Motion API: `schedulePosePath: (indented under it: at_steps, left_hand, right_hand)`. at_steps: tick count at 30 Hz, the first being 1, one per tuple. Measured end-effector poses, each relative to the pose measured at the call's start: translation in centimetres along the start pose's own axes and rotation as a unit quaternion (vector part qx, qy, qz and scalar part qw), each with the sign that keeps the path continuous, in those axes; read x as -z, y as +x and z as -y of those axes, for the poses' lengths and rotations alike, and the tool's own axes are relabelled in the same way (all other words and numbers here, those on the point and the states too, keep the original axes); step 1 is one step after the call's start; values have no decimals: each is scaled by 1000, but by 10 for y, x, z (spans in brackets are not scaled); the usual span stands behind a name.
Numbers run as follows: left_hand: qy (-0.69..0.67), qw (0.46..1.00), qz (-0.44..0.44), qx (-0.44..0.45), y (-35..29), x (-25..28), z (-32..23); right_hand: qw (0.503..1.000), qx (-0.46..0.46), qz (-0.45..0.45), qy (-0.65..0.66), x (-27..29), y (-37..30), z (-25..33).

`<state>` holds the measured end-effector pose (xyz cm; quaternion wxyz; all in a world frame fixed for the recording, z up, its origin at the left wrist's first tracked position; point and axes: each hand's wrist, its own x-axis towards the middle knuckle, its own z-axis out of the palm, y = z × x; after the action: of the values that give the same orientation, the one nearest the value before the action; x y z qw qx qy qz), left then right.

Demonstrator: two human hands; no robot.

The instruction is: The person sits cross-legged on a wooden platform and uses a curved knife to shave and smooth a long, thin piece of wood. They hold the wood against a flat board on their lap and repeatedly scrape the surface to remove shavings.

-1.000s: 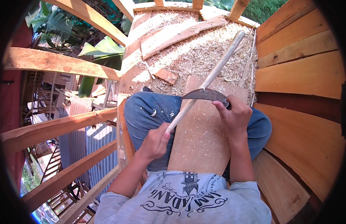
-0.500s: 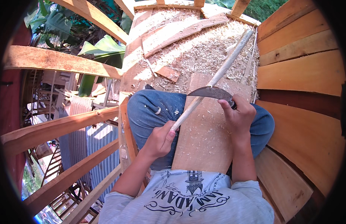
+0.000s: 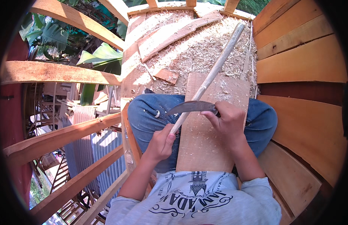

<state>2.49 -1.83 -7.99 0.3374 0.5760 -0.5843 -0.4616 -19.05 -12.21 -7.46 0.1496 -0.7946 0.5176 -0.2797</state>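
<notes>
My left hand (image 3: 161, 143) is wrapped round the near end of a long pale wooden stick (image 3: 215, 71), which slants away to the upper right. In my right hand (image 3: 229, 119) is the handle of a knife with a curved dark blade (image 3: 189, 107). The blade lies across the stick a short way beyond my left hand, its tip pointing left. Beneath both is a flat wooden board (image 3: 204, 144) resting over my lap between my knees. My right fingers hide most of the knife's handle.
Wood shavings (image 3: 204, 47) cover the platform ahead, with a long plank (image 3: 181, 33) and a small wood offcut (image 3: 166, 75) among them. Slatted rails (image 3: 61, 72) run along the left, above corrugated sheets (image 3: 106, 150). A wooden plank wall (image 3: 301, 60) stands close on the right.
My right hand and the knife have moved nearer to me and leftward along the stick, toward my left hand. The stick's far end has swung slightly left.
</notes>
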Motion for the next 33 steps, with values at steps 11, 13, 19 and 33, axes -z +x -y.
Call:
schedulePosePath:
  at_steps: [11, 13, 19, 33]
  left_hand:
    - [5, 1000, 6, 17, 3, -4, -4]
    - [8, 1000, 5, 21, 5, -2, -4]
    - [2, 1000, 7, 30, 4, -1, -5]
    - [-21, 1000, -1, 12, 3, 0, 0]
  right_hand:
    - [998, -49, -41, -28, 4, 11, -31]
    - [1000, 13, -15, 22, -3, 5, -15]
    - [998, -50, -26, -23, 4, 17, -34]
    - [1000, 8, -1, 1, 3, 24, -30]
